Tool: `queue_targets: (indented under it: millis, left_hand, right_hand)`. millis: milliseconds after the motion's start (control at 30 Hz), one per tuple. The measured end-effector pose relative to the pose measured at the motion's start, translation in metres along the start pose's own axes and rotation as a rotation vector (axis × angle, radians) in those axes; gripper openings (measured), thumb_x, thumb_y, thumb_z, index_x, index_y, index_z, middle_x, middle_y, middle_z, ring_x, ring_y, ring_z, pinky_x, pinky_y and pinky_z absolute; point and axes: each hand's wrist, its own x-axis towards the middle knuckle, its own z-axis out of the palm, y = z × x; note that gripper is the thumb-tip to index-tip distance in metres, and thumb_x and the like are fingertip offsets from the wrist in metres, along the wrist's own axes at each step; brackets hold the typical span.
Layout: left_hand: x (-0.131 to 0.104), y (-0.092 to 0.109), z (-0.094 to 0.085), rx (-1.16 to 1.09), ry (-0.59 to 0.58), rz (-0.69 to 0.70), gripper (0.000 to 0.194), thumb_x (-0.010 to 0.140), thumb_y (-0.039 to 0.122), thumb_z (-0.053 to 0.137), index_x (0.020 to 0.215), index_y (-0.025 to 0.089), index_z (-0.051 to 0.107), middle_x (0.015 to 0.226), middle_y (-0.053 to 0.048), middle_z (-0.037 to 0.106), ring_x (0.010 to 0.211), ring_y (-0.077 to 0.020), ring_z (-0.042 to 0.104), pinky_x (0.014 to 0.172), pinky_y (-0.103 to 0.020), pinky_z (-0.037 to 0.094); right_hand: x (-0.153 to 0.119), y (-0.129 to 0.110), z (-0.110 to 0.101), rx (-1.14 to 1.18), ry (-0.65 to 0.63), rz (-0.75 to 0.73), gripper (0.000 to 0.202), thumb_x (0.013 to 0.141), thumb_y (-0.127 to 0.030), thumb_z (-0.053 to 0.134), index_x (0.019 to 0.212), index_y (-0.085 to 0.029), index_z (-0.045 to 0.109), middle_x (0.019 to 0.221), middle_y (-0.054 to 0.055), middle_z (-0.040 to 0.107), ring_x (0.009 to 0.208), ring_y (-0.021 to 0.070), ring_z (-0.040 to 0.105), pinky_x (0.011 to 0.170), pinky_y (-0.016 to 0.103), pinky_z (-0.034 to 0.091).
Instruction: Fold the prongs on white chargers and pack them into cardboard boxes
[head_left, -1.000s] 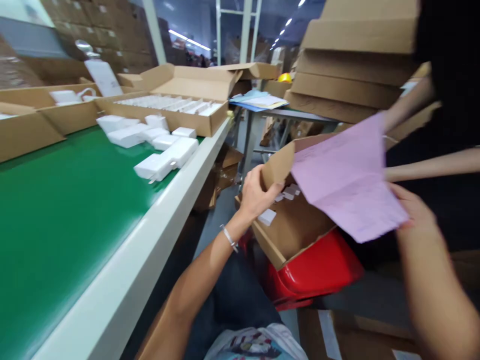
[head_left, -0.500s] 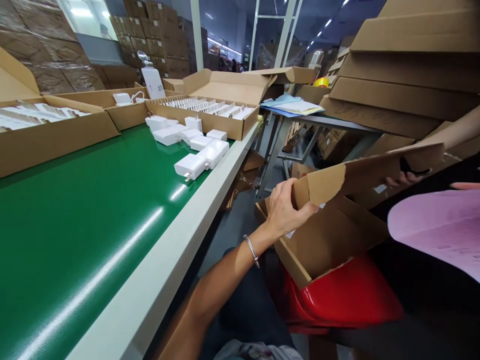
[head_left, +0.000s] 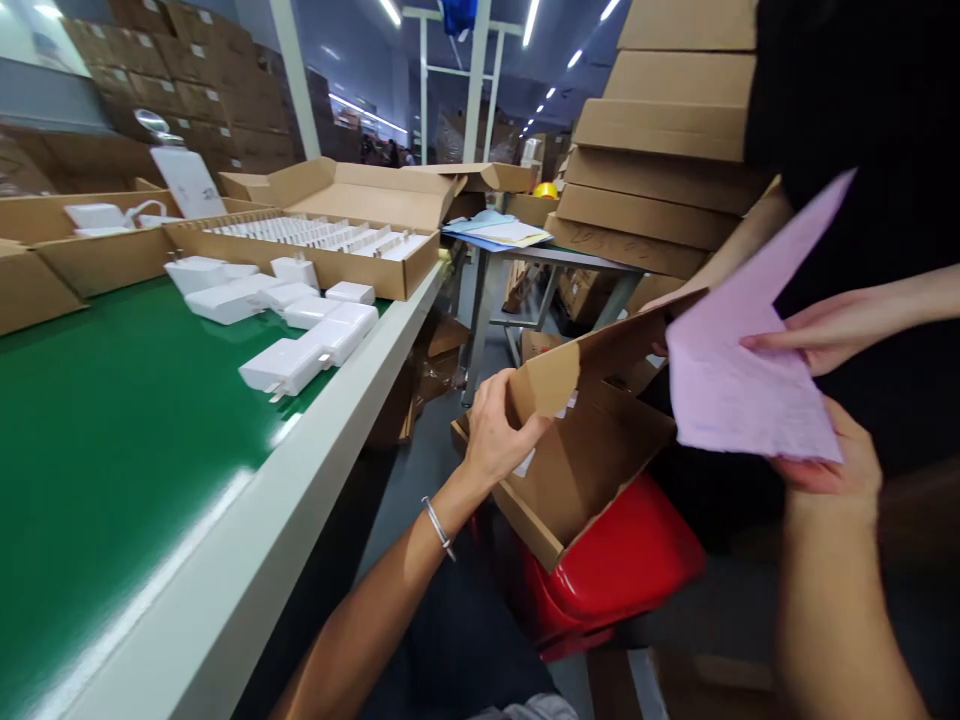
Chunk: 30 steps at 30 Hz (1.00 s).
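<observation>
Left fingers (head_left: 531,432) gripped a flap (head_left: 555,380) of the cardboard box (head_left: 528,526), right fingers (head_left: 808,477) held the pink sheet (head_left: 739,395) by its edge, co-worker's hand (head_left: 829,328) touched it above them, white adapters (head_left: 294,366) lay left of both.

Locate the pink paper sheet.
On the head view's right side, the pink paper sheet is held by the right hand and a co-worker's hand, right of the open brown cardboard box.

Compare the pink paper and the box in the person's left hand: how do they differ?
The paper is pink, while the box is brown. The paper is a thin sheet; the box has raised walls. The person's right hand holds the paper, but the left hand grips the box. Both are held by the person.
</observation>
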Motion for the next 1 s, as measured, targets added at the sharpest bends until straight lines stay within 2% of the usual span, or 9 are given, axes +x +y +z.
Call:
queue_targets:
  millis: [67, 133, 200, 300, 400, 533, 667, 833, 1000]
  left_hand:
    - [0.001, -0.001, 0.001, 0.007, 0.009, 0.008, 0.053, 0.067, 0.030, 0.061, 0.114, 0.019, 0.039, 0.110, -0.008, 0.049, 0.104, -0.0225, 0.046, 0.088, -0.036, 0.038]
    - [0.001, -0.002, 0.002, 0.018, 0.017, 0.013, 0.053, 0.067, 0.030, 0.060, 0.115, 0.019, 0.039, 0.112, -0.008, 0.049, 0.104, -0.0227, 0.046, 0.088, -0.036, 0.038]
    - [0.000, -0.002, 0.003, 0.028, 0.016, 0.010, 0.053, 0.068, 0.030, 0.060, 0.115, 0.019, 0.039, 0.112, -0.008, 0.049, 0.104, -0.0229, 0.046, 0.087, -0.036, 0.038]
    - [-0.001, -0.002, 0.002, 0.036, 0.004, 0.002, 0.051, 0.068, 0.032, 0.059, 0.114, 0.019, 0.040, 0.110, -0.008, 0.050, 0.101, -0.0228, 0.048, 0.085, -0.036, 0.040]
    - [-0.005, 0.000, 0.000, 0.064, -0.005, 0.008, 0.049, 0.069, 0.035, 0.058, 0.112, 0.019, 0.040, 0.108, -0.008, 0.050, 0.098, -0.0230, 0.049, 0.082, -0.036, 0.041]
    - [-0.008, 0.001, -0.001, 0.090, -0.024, 0.030, 0.048, 0.070, 0.034, 0.057, 0.112, 0.019, 0.040, 0.107, -0.008, 0.050, 0.097, -0.0231, 0.049, 0.082, -0.036, 0.041]
    - [-0.009, 0.002, -0.003, 0.090, -0.023, 0.004, 0.049, 0.070, 0.035, 0.056, 0.113, 0.019, 0.040, 0.106, -0.008, 0.051, 0.097, -0.0240, 0.049, 0.081, -0.037, 0.041]
    - [-0.011, 0.004, -0.006, 0.087, -0.033, 0.051, 0.051, 0.069, 0.031, 0.056, 0.115, 0.019, 0.039, 0.111, -0.009, 0.049, 0.102, -0.0257, 0.048, 0.085, -0.039, 0.040]
    - [-0.008, -0.004, -0.005, 0.079, -0.024, 0.068, 0.050, 0.071, 0.031, 0.053, 0.117, 0.017, 0.038, 0.113, -0.012, 0.048, 0.105, -0.0271, 0.046, 0.087, -0.042, 0.039]
  right_hand:
    - [-0.001, 0.003, 0.001, 0.096, 0.027, 0.003, 0.034, 0.080, -0.013, 0.031, 0.085, -0.018, 0.064, 0.104, 0.011, 0.061, 0.091, 0.0177, 0.060, 0.064, 0.031, 0.050]
    - [-0.005, 0.013, 0.005, 0.063, 0.012, -0.101, 0.029, 0.080, -0.018, 0.035, 0.087, -0.019, 0.063, 0.099, 0.012, 0.063, 0.085, 0.0191, 0.062, 0.061, 0.032, 0.052]
    - [-0.011, 0.031, 0.008, -0.101, -0.041, -0.216, 0.024, 0.080, -0.025, 0.041, 0.090, -0.020, 0.062, 0.093, 0.011, 0.064, 0.081, 0.0200, 0.063, 0.060, 0.033, 0.052]
    - [-0.017, 0.066, 0.007, -0.377, -0.101, -0.253, 0.024, 0.077, -0.032, 0.048, 0.093, -0.019, 0.060, 0.086, 0.009, 0.064, 0.076, 0.0190, 0.063, 0.061, 0.032, 0.052]
    - [-0.003, 0.094, 0.004, -0.778, -0.133, -0.218, 0.032, 0.079, -0.036, 0.045, 0.104, -0.018, 0.055, 0.089, 0.008, 0.063, 0.079, 0.0174, 0.061, 0.066, 0.031, 0.051]
    - [0.045, 0.113, 0.009, -1.152, -0.164, -0.166, 0.035, 0.084, -0.024, 0.033, 0.113, -0.012, 0.049, 0.108, 0.011, 0.057, 0.099, 0.0177, 0.054, 0.082, 0.032, 0.043]
    - [0.078, 0.130, 0.014, -1.436, -0.173, -0.074, 0.039, 0.076, -0.017, 0.046, 0.115, -0.011, 0.048, 0.120, 0.016, 0.047, 0.113, 0.0261, 0.042, 0.091, 0.039, 0.032]
    - [0.063, 0.162, 0.007, -1.729, -0.181, 0.004, 0.056, 0.072, -0.016, 0.055, 0.125, -0.010, 0.038, 0.119, 0.020, 0.044, 0.114, 0.0325, 0.036, 0.094, 0.048, 0.022]
    - [0.054, 0.171, 0.007, -1.873, -0.194, 0.026, 0.053, 0.074, -0.017, 0.056, 0.124, -0.013, 0.039, 0.114, 0.017, 0.048, 0.108, 0.0298, 0.043, 0.090, 0.046, 0.028]
